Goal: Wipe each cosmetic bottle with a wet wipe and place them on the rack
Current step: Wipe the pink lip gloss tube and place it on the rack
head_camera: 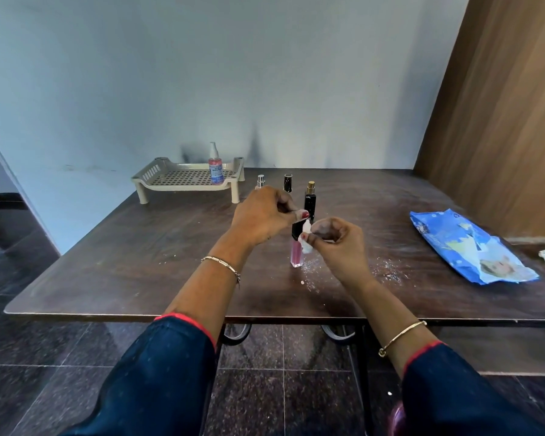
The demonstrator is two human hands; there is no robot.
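Standing upright, pink bottle [296, 247] between left hand [262, 214] and right hand [337, 239]

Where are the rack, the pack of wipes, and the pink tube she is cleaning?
rack [158, 177]: head view, on its perforated shelf, left part.
pack of wipes [447, 239]: head view, on the blue wrapper's middle.
pink tube [296, 254]: head view, on its clear pink lower body.

The left hand [261, 215] hides the pink tube's [296, 253] black cap (and two bottles' bases).
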